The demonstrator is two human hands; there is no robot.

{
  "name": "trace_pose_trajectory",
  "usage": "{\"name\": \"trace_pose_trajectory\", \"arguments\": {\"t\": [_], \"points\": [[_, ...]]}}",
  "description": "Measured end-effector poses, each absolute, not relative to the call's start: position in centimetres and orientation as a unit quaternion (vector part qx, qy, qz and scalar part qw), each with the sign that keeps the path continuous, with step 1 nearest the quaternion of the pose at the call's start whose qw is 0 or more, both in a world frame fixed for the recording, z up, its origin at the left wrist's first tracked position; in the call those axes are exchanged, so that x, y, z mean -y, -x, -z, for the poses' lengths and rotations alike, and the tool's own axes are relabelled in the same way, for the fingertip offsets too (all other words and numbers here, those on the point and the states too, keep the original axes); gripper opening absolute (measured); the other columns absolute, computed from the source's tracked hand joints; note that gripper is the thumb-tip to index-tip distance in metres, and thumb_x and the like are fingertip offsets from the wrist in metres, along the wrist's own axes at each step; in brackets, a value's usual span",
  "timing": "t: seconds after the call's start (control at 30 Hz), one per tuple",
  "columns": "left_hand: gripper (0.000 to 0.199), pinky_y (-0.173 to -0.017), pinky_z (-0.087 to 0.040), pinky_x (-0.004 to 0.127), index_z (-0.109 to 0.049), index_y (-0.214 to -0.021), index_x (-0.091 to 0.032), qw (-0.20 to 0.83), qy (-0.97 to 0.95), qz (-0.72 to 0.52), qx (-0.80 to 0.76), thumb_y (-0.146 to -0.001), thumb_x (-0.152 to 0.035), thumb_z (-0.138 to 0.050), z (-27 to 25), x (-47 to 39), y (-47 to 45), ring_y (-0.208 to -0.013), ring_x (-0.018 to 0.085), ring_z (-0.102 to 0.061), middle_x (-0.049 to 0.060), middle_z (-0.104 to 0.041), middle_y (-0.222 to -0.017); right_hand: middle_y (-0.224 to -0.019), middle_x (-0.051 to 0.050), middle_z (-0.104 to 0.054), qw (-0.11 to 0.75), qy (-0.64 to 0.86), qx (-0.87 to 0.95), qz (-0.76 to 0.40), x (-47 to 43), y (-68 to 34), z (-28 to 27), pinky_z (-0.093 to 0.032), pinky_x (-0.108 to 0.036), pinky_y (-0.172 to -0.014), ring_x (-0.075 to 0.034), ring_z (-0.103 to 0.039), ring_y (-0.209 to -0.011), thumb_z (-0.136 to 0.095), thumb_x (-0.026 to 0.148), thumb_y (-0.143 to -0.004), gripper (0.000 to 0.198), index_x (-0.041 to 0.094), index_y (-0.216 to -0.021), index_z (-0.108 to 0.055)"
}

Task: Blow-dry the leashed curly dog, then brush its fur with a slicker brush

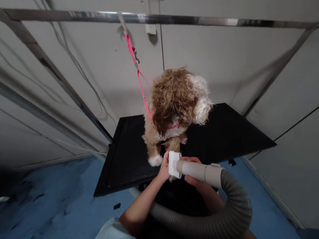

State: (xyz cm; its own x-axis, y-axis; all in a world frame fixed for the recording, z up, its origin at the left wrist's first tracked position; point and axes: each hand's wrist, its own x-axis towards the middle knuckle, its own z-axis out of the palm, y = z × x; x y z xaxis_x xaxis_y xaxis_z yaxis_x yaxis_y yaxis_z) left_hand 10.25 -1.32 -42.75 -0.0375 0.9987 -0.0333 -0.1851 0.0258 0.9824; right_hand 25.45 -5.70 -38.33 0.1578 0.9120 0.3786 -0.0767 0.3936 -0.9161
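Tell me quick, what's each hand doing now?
Left hand: by the dog's front leg; the white nozzle hides whether it grips.
Right hand: closed, holding the pale tube.

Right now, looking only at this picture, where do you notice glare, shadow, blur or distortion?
Head view: bright glare along the metal bar; head view: a soft shadow band on the wall behind the dog; head view: slight blur on the hose bend; head view: splayed side posts, probably wide-angle distortion.
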Motion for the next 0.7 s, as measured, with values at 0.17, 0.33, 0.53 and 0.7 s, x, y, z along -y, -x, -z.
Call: {"name": "trace_pose_trajectory", "arguments": {"t": [0.17,0.33,0.53,0.7], "points": [[0.074,-0.131,-0.032,0.045,-0.055,-0.139,-0.019,0.515,-0.527,-0.505,-0.45,-0.077,-0.05,-0.081,42.0,-0.1,-10.4,-0.147,0.033,-0.054,0.02,-0.064,-0.149,-0.128,-0.009,-0.074,0.779,0.27,0.365,-0.432,0.8,-25.5,32.7,-0.053,-0.058,-0.111,-0.033,-0.069,-0.127,-0.086,0.062,-0.064,0.061,0.03,-0.104,-0.053],[0.079,-0.136,-0.021,0.041,-0.064,-0.139,-0.016,0.493,-0.548,-0.469,-0.486,-0.077,-0.061,-0.079,45.4,2.0,-12.5,-0.16,0.034,-0.04,0.021,-0.05,-0.165,-0.142,-0.006,-0.066,0.799,0.185,0.329,-0.468,-2.8,-24.7,27.1,-0.049,-0.058,-0.116,-0.03,-0.062,-0.137,-0.07,0.05,-0.075,0.05,0.033,-0.116,-0.047],[0.074,-0.138,-0.016,0.049,-0.064,-0.145,-0.017,0.472,-0.545,-0.469,-0.51,-0.087,-0.063,-0.069,47.8,4.1,-14.5,-0.163,0.037,-0.033,0.022,-0.05,-0.165,-0.138,-0.007,-0.068,0.775,0.163,0.344,-0.504,-4.3,-21.7,26.1,-0.049,-0.056,-0.117,-0.029,-0.065,-0.13,-0.079,0.04,-0.067,0.056,0.03,-0.113,-0.049],[0.077,-0.137,-0.016,0.053,-0.061,-0.15,-0.015,0.422,-0.553,-0.504,-0.512,-0.099,-0.071,-0.05,47.1,5.2,-10.3,-0.159,0.034,-0.041,0.021,-0.056,-0.161,-0.127,-0.004,-0.072,0.749,0.166,0.345,-0.541,-5.9,-19.4,26.0,-0.045,-0.053,-0.121,-0.027,-0.068,-0.123,-0.088,0.034,-0.058,0.063,0.028,-0.111,-0.055]]}}
